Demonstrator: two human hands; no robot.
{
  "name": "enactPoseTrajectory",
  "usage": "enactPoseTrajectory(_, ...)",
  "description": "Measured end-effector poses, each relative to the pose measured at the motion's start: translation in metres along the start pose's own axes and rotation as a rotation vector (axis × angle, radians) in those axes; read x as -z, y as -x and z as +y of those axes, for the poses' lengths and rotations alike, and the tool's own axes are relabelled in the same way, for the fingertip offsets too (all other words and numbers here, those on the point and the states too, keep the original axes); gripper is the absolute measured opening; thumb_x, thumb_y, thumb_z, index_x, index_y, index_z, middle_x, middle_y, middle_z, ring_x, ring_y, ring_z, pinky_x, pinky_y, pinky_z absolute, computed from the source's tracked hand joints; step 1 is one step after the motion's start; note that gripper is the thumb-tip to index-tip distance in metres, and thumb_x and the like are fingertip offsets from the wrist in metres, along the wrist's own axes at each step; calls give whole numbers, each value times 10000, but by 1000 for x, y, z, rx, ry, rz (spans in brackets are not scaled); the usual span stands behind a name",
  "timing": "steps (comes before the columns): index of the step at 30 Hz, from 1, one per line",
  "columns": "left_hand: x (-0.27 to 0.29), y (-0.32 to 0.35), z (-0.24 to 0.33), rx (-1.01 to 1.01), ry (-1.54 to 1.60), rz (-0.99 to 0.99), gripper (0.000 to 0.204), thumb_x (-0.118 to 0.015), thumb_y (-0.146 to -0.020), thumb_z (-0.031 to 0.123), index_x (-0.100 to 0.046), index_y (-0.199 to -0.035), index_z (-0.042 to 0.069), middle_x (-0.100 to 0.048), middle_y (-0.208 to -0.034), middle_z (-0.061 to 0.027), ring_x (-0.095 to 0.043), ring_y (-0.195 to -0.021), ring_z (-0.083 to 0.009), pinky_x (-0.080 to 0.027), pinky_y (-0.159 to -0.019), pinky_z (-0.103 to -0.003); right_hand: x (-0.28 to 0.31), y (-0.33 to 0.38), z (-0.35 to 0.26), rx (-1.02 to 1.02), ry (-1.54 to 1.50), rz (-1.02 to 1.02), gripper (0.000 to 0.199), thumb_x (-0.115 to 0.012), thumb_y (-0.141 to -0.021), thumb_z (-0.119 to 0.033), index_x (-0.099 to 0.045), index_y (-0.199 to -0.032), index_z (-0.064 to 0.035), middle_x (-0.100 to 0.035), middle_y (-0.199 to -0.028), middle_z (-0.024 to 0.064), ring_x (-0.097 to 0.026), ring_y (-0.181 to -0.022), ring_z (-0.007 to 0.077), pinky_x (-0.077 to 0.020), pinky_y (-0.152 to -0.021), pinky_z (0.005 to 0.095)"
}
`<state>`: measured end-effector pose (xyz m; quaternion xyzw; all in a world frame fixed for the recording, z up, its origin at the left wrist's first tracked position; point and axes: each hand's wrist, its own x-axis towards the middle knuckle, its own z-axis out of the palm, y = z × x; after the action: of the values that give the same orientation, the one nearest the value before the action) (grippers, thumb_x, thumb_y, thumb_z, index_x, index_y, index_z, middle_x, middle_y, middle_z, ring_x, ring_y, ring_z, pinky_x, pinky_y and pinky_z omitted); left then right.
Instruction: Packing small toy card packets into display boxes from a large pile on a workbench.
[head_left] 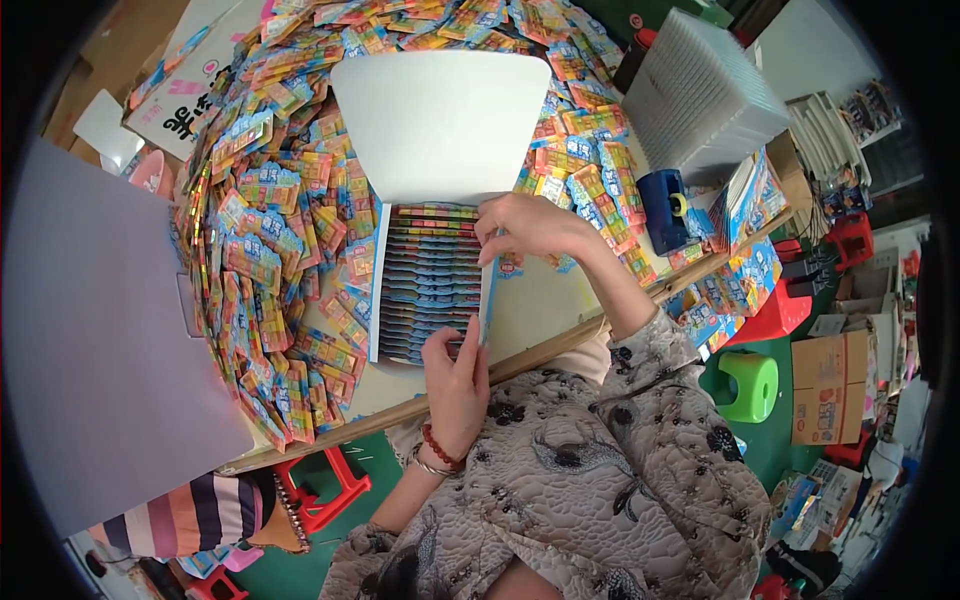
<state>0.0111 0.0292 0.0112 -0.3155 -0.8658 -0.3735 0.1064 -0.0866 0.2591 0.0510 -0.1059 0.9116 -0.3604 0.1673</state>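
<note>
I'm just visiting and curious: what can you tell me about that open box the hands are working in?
The open box is a shallow rectangular carton, apparently cardboard, with blue-and-white side walls and a plain white lid folded up and back. It lies flat on the table, ringed by heaps of small colourful packets. Inside, similar packets stand packed in an overlapping row. The left hand touches its near end; the right hand grips its right wall near the far corner.

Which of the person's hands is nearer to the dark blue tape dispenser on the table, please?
Right. The right hand rests on the box's far right edge, just left of the dark blue tape dispenser; the left hand is at the box's near end.
</note>
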Motion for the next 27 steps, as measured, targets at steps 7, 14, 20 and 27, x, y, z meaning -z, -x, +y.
enactPoseTrajectory(7, -1, -4, -7, 284, 368, -123, 445, -631, -854, -23, -565, -1286, 66, -508, -752, -94, -512, -681, -219, -439, -638, -308, 5, 5, 6, 21, -68, -61, 234, -748, -748, -272, -694, -765, -45, -653, -718, 76, -640, -621, 200, -490, -589, 349)
enactPoseTrajectory(14, 1, 8, -12, 89, 136, -216, 430, -627, -857, -10, -555, -1279, 24, -540, -878, -125, -536, -829, -266, -442, -734, -342, -22, 10, -7, -109, 103, 127, 346, -791, -680, -299, -675, -861, -29, -639, -887, 156, -653, -866, 319, -520, -723, 422)
enactPoseTrajectory(20, -9, 13, -17, -111, -429, -218, 464, -578, -935, 231, -490, -1339, 21, -421, -1418, -159, -378, -1311, -362, -297, -1032, -451, -81, 20, -13, -89, 6, 510, 655, -784, -681, -143, -480, -1260, -115, -472, -1214, 125, -586, -1002, 350, -492, -767, 448)
enactPoseTrajectory(27, -15, 16, -15, -122, -622, -286, 474, -414, -995, 197, -367, -1420, -8, -307, -1529, -132, -251, -1424, -314, -137, -1137, -463, -146, 35, -21, -252, -353, 1136, 874, -745, -788, -271, -236, -1469, -67, -427, -1275, 191, -539, -1079, 368, -474, -843, 408)
